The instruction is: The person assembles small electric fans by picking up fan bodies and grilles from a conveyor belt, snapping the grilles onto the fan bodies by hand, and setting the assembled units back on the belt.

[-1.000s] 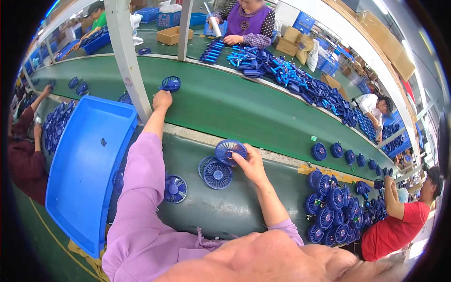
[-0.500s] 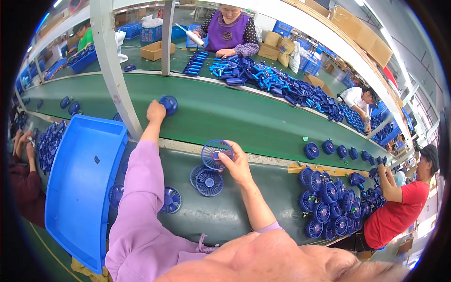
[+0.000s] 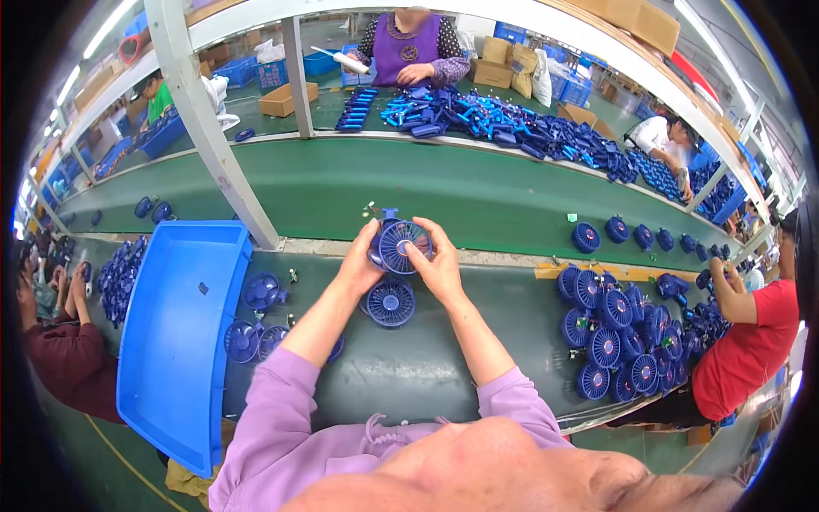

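1. The fingers of the left hand [image 3: 358,266] are curled closed around the left rim of a small blue fan grille [image 3: 401,247]; the thumb lies along its edge.
2. The fingers of the right hand [image 3: 439,264] are closed on the right rim of the same grille, with the thumb pressed on its ribbed face.
3. The grille is held up between both hands, face towards the person, above the near edge of the dark green surface [image 3: 426,367] and just in front of the green conveyor belt [image 3: 358,188].
4. Directly below the hands, a second blue fan piece [image 3: 391,303] lies flat on the surface, apart from the held one.
5. Judging by its look, the grille is light, stiff moulded plastic with thin ribs; the ribs could bend or snap, so the solid outer rim is the safest place to hold it, as both hands do now.
6. Further out, more fan pieces [image 3: 256,320] lie to the left beside a blue plastic tray [image 3: 171,358], and a stack of finished blue fans [image 3: 610,333] lies to the right.
7. A person in a red shirt [image 3: 742,350] works at the right, and others sit across the belt.
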A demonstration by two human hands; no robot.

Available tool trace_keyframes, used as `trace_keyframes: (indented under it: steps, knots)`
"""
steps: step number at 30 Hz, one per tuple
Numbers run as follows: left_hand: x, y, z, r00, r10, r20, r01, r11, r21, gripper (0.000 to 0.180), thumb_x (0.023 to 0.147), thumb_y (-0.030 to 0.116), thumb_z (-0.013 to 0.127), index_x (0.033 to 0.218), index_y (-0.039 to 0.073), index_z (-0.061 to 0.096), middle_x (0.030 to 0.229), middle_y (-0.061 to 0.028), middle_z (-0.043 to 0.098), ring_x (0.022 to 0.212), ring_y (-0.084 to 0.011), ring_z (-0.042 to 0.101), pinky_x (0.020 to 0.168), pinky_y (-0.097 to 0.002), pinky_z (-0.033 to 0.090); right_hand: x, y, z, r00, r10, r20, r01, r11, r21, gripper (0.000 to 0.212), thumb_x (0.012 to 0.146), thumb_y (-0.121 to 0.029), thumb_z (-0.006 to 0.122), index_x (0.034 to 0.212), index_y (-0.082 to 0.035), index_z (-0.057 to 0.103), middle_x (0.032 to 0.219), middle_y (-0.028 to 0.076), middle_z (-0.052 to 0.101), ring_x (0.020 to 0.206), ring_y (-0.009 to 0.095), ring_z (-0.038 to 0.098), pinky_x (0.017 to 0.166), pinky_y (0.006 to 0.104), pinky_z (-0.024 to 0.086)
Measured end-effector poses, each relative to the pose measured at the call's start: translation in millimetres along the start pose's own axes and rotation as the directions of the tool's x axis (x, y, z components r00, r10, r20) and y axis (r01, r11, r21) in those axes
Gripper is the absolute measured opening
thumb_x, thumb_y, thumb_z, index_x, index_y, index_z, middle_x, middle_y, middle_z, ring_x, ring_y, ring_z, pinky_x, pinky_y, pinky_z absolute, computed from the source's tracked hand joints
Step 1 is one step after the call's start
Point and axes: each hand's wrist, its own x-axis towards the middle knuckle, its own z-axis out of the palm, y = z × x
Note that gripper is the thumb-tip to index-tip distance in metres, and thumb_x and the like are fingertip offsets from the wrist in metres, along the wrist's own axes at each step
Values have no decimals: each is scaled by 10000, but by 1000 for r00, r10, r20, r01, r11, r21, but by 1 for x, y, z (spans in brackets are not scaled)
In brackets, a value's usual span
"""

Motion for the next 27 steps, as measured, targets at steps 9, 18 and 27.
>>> trace_keyframes:
  steps: [9, 18, 27]
  knots:
    - [-55, -4, 32, 974, 28, -224, -64, 986, -155, 524, 1000, 492, 351, 1283, 84, 516, 1228, -115, 595, 1113, -248, 593, 959, -420, 484, -11, -17, 16, 840, -429, 332, 543, 685, -486, 551, 802, -277, 657, 1322, -156, 521, 1392, 169, 416, 1258, 381, 409, 1030, 485, 357]
    - [-78, -33, 57, 666, 720, -197, -462, 605, 648, 368, 1024, 270, 404, 1302, 28, 418, 1285, -94, 448, 1183, -191, 457, 1012, -341, 376, -31, -3, 39, 910, -280, 306, 267, 960, 84, 831, 912, -632, 404, 1450, -20, 241, 1437, 217, 338, 1348, 344, 345, 1102, 410, 285]
    - [-81, -18, 64, 458, 755, 469, -495, -222, 840, 500, 725, 119, 625, 1190, 19, 471, 1252, -199, 481, 1185, -363, 445, 1044, -474, 322, -32, 1, 41, 818, 75, 570, -532, 478, 699, 690, 955, -633, 266, 1426, -133, 336, 1305, 55, 458, 1230, 173, 442, 1040, 341, 363]
